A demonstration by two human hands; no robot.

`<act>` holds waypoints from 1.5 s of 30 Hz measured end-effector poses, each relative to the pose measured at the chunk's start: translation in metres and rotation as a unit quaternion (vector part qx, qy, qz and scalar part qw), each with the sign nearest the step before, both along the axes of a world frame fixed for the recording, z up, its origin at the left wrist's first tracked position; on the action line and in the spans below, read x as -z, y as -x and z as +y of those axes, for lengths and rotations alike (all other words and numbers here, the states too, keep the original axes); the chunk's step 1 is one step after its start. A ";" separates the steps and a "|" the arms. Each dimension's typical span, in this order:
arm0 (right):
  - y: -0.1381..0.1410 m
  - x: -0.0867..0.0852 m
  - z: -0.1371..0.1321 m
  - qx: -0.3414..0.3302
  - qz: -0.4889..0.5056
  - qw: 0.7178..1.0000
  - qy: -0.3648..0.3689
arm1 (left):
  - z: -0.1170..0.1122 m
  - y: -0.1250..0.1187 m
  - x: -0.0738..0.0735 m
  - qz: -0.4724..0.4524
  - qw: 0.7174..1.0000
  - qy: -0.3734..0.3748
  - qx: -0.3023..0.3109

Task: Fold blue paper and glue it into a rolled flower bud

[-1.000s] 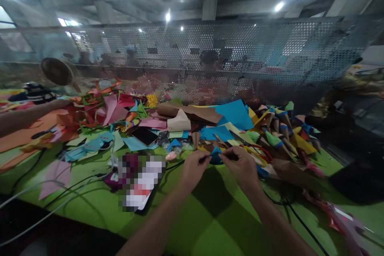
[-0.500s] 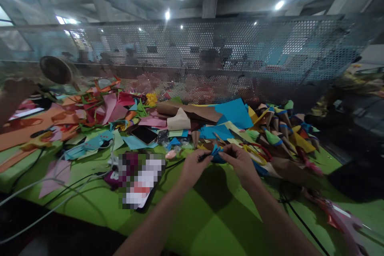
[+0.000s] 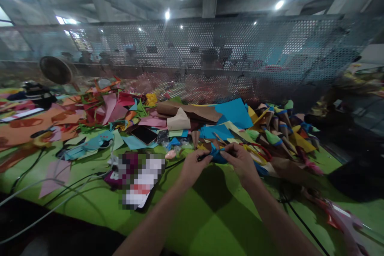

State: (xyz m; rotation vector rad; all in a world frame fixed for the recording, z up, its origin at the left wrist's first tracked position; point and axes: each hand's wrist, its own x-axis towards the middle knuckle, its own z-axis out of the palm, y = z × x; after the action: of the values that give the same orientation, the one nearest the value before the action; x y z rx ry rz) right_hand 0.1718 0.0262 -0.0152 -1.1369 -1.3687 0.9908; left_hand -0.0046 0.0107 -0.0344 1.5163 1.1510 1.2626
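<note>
Folds in the blue paper (image 3: pixel 218 157) have shifted a bit since half a second ago. It's right of the black phone (image 3: pixel 144 135) and closer to the camera, pinched by both left hand (image 3: pixel 193 166) and right hand (image 3: pixel 242 163). Cone pile's (image 3: pixel 273 137) way right of that phone, fan's (image 3: pixel 55 70) behind it, leftward.

Bare forearms (image 3: pixel 162 216), slim at the wrist (image 3: pixel 183 185), and ungloved hands (image 3: pixel 193 167) with slender fingers (image 3: pixel 235 149)

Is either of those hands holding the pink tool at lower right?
No, the left hand and right hand both pinch the blue piece, while the pink tool lies apart on the green table.
</note>
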 end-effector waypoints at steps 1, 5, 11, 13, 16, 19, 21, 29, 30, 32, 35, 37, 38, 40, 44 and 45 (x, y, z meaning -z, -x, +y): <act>0.000 0.000 0.000 0.000 -0.003 1.000 -0.002 | 0.000 0.000 0.000 -0.003 1.000 0.001 0.000; 0.000 -0.002 -0.002 0.011 -0.024 0.999 -0.027 | 0.001 0.001 0.002 -0.009 1.000 -0.002 -0.001; 0.003 -0.007 -0.005 -0.010 -0.010 1.000 -0.022 | 0.003 0.002 0.004 -0.019 1.000 0.001 -0.007; 0.004 -0.005 -0.004 -0.019 0.010 1.000 -0.006 | 0.003 0.002 0.004 -0.029 1.000 0.010 -0.001; 0.004 -0.003 -0.002 -0.029 0.031 0.999 0.018 | 0.002 0.001 0.003 -0.035 0.999 0.015 0.006; 0.003 -0.003 -0.001 -0.029 0.037 0.999 0.022 | 0.000 0.001 0.001 -0.031 0.999 0.015 0.015; 0.003 -0.005 -0.002 -0.034 0.035 0.998 0.029 | 0.000 0.001 -0.001 -0.024 0.999 0.016 0.019; 0.005 -0.008 -0.005 -0.040 0.032 0.998 0.035 | -0.001 0.002 -0.004 -0.008 1.000 0.008 0.025; 0.006 -0.007 -0.005 -0.038 0.033 0.998 0.035 | -0.001 0.001 -0.003 -0.012 1.000 0.009 0.024; 0.006 -0.006 -0.004 -0.033 0.036 0.998 0.030 | 0.000 0.001 -0.002 -0.022 0.999 0.011 0.021; 0.006 -0.005 -0.004 -0.023 0.023 0.999 0.024 | 0.001 0.000 0.000 -0.030 0.999 0.010 0.015; 0.005 -0.004 -0.004 -0.017 0.008 1.000 0.017 | 0.001 0.000 0.001 -0.025 1.000 0.007 0.006; 0.005 -0.003 -0.004 -0.015 0.003 1.000 0.014 | 0.001 0.000 0.001 -0.021 1.000 0.005 0.003; 0.005 -0.003 -0.004 -0.014 0.006 1.000 0.008 | 0.001 0.000 0.001 -0.014 1.000 0.002 0.000; 0.005 -0.005 -0.004 -0.012 0.033 0.999 0.013 | 0.002 0.001 0.003 -0.015 1.000 0.001 -0.002; 0.006 -0.005 -0.004 -0.013 0.036 0.999 0.015 | 0.002 0.001 0.003 -0.015 1.000 0.001 -0.003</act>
State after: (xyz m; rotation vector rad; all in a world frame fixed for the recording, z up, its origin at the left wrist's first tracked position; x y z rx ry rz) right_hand 0.1663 0.0220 -0.0097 -1.0980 -1.3189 1.0632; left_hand -0.0053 0.0124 -0.0376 1.4880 1.1378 1.2850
